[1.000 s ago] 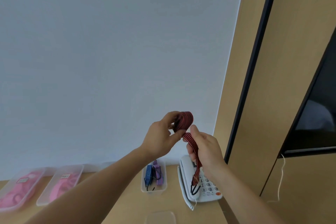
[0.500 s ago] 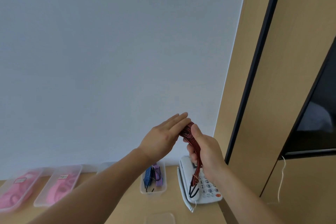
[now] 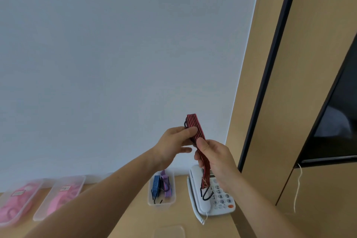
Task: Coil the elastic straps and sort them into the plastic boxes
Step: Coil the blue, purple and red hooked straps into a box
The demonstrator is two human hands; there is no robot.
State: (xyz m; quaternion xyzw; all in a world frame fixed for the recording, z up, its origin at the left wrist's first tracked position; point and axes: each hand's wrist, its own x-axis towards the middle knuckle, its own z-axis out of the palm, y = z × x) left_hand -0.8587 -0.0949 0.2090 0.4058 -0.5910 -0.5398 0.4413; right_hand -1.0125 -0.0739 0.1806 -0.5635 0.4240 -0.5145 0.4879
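Well above the wooden desk [image 3: 135, 218], left hand [image 3: 172, 147] and right hand [image 3: 214, 158] grip a red strap [image 3: 195, 127].

Left hand [image 3: 173, 144], right hand [image 3: 214, 159] aloft, fingers curled.

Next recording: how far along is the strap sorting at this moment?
Done: pink straps lie in the far-left box and the next box; the small box holds a blue strap and a purple strap. In hand: the red strap, partly coiled in the left hand, its tail in the grip of the right hand, hook dangling. Left: finish coiling and box it.
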